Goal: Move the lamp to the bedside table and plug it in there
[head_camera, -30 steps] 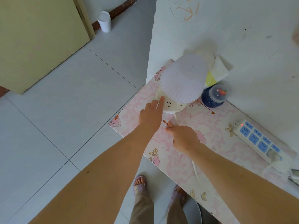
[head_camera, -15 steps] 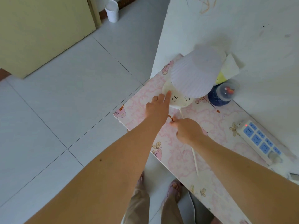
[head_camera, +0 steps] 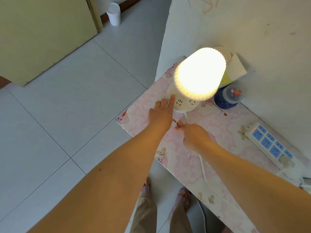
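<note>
Pale grey floor tiles (head_camera: 70, 105) across the left half of the frame, with a yellow-green door panel (head_camera: 38, 31) in the upper left and a white cup (head_camera: 114, 13) on the floor beside its edge. White wall (head_camera: 252, 27) in the upper right, marked with faint scribbles near the top. Bedside table (head_camera: 223, 132) running from centre toward the lower right, topped in a pink cartoon-bear pattern. Lamp (head_camera: 198, 76) upright at the table's far corner, just right of centre frame, shade glowing bright warm white, round white base below it showing socket slots. Thin white cord (head_camera: 202, 167) from the base toward the lower edge of the table, passing under the right forearm. Blue snow globe (head_camera: 226, 99) just right of the lamp base, with folded white and yellow paper (head_camera: 235, 71) behind it against the wall. White power strip (head_camera: 271, 145) with blue sockets at the right edge of the frame, a small red light on at its near end, a white plug seated at its far end. Left hand (head_camera: 160, 113) at centre frame, index finger stretched out and touching the left side of the lamp base, other fingers loosely curled, nothing held. Right hand (head_camera: 193, 135) just below and to the right, resting on the tabletop near the cord, fingers drawn together; cannot tell whether anything is pinched between them. Beige trouser legs and sandalled feet at the bottom centre.
</note>
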Demonstrator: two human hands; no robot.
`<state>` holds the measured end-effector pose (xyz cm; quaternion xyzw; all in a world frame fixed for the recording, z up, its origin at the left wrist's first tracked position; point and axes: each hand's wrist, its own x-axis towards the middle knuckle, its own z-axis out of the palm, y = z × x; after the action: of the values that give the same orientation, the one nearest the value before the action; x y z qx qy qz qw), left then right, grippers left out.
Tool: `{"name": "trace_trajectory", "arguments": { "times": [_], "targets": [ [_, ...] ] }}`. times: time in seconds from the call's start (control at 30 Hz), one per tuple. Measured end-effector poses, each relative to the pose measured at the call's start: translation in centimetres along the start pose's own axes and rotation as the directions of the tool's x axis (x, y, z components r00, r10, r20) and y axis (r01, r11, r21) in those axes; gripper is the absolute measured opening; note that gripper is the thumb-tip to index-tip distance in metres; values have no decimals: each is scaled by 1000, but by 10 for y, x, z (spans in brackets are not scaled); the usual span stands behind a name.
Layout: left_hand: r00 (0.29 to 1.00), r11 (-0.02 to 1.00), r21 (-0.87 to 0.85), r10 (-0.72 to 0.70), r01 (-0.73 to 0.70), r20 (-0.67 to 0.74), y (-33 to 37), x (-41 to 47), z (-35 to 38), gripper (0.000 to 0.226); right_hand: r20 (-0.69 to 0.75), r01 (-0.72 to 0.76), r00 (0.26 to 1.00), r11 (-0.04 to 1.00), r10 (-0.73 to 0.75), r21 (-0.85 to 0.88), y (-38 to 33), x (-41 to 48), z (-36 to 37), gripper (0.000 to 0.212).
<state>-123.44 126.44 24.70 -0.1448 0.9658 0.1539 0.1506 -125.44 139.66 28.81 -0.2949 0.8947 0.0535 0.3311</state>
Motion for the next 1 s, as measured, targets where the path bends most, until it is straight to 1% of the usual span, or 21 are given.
{"name": "trace_trajectory", "arguments": {
  "times": [0.17, 0.3, 0.43, 0.53, 0.63, 0.7, 0.77, 0.8, 0.83, 0.9, 0.93, 1.0],
  "targets": [
    [1000, 1000, -7, -4, 4, -9, 5, -8, 2, 94, 12, 9, 1000, 998, -9, 56, 1, -2, 4, 64],
    [1000, 999, -41, -10, 10, 0, 6, -16, 1, 88, 39, 28, 999, 999, -30, 47, -1, -3, 2, 68],
    [999, 996, -85, 26, -23, 31, 1, -22, -1, 84, 72, -12, 997, 987, 0, 162, 4, -3, -1, 68],
    [998, 991, -136, 12, -3, 69, -1, -30, -4, 83, 80, 34, 995, 973, -53, 228, 6, -8, 0, 67],
    [999, 979, -204, -12, 20, 43, 2, -42, -3, 75, 77, 44, 994, 944, -73, 328, 10, -17, 8, 65],
    [998, 970, -238, -28, 39, 49, 5, -50, -3, 68, 65, 53, 995, 942, -79, 332, 14, -23, 13, 59],
    [999, 960, -274, -44, 49, 24, 6, -57, -4, 54, 32, 64, 996, 941, -78, 332, 19, -28, 19, 54],
    [999, 959, -281, -46, 48, 13, 7, -62, -4, 52, 18, 47, 998, 929, -57, 367, 24, -31, 22, 52],
    [998, 958, -281, -57, 61, 22, 9, -67, -7, 56, 17, 11, 1000, 903, -20, 430, 27, -35, 24, 49],
    [995, 961, -257, -89, 99, 50, 10, -77, -8, 71, 9, -32, 999, 828, 33, 559, 34, -44, 27, 45],
    [994, 972, -213, -91, 102, 59, 10, -82, -7, 77, -1, -37, 999, 803, 46, 595, 37, -47, 29, 43],
    [991, 980, -168, -92, 107, 94, 16, -94, -7, 81, -21, -28, 998, 765, 55, 643, 43, -59, 30, 40]
  ]
}}
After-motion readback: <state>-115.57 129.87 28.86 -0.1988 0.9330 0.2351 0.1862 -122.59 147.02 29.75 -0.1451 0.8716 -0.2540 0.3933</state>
